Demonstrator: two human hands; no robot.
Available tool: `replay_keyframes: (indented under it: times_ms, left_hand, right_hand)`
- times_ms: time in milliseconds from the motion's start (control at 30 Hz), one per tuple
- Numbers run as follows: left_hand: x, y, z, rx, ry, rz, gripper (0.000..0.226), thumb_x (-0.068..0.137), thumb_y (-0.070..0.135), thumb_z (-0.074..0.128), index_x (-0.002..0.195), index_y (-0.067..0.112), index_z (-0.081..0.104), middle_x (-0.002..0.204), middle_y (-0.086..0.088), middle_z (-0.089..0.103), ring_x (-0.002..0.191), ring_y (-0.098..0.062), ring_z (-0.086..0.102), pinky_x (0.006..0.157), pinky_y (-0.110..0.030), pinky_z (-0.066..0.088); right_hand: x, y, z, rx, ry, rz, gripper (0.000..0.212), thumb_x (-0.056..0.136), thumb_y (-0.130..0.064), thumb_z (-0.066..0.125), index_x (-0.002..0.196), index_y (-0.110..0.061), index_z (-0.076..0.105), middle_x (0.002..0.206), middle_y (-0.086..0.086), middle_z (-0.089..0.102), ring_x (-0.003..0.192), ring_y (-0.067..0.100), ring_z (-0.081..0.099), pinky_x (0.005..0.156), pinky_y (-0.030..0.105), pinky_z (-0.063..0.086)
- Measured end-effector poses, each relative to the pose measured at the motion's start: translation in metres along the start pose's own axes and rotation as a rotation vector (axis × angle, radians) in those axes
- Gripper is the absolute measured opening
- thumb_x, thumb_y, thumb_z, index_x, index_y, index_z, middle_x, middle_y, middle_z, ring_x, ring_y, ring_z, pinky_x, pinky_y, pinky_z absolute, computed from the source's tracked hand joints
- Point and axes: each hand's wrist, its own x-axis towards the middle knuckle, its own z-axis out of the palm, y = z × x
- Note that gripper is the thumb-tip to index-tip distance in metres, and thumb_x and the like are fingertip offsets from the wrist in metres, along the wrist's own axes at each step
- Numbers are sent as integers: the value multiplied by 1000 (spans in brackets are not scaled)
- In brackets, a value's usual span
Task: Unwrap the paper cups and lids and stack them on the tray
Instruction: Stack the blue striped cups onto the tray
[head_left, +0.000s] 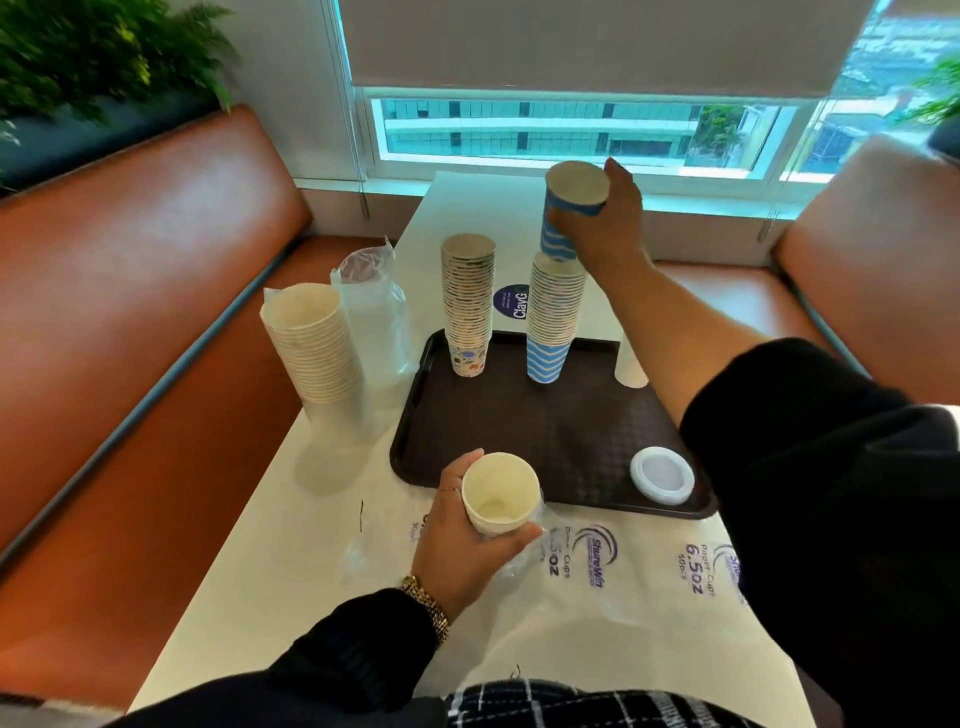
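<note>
A dark brown tray (566, 441) lies on the white table. On its far edge stand two upside-down stacks: patterned cups (467, 306) on the left and blue-striped cups (553, 322) on the right. My right hand (610, 213) grips a short upside-down bunch of blue-striped cups (569, 213) right at the top of the striped stack. My left hand (467, 540) holds a few nested cups (501, 499), mouth up, with clear wrap (524, 551) trailing from them, near the tray's front left corner. A white lid (662, 475) sits on the tray's front right.
A wrapped sleeve of white cups (317, 348) and a clear bag of lids (374, 317) stand left of the tray. Empty printed wrappers (649, 577) lie on the near table. A white cup (631, 364) stands right of the tray. Orange bench seats (156, 312) flank the table.
</note>
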Motion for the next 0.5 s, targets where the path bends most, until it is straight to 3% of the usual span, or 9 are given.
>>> replay_keyframes:
  times_ms: [233, 400, 500]
  left_hand:
    - [0, 1, -1, -22, 8, 0, 89, 51, 60, 82, 126, 49, 36, 125, 11, 54, 112, -7, 56, 97, -28, 50]
    - [-1, 2, -1, -8, 2, 8, 89, 52, 62, 81, 127, 48, 35, 126, 13, 52, 113, -7, 55, 97, -23, 49]
    - [0, 2, -1, 5, 1, 14, 90, 52, 63, 81, 127, 47, 34, 127, 15, 50, 114, -6, 54, 97, -20, 48]
  right_hand:
    - [-13, 32, 16, -265, -66, 112, 91, 76, -46, 78, 151, -22, 32, 151, 4, 39, 139, 27, 38, 111, 44, 28]
    - [-31, 51, 18, -359, -123, 101, 103, 73, -45, 82, 154, -24, 23, 156, 6, 28, 143, 28, 30, 113, 50, 28]
    - [-49, 52, 13, -320, -85, 59, 98, 75, -39, 81, 154, -22, 25, 157, 7, 28, 146, 26, 25, 115, 47, 27]
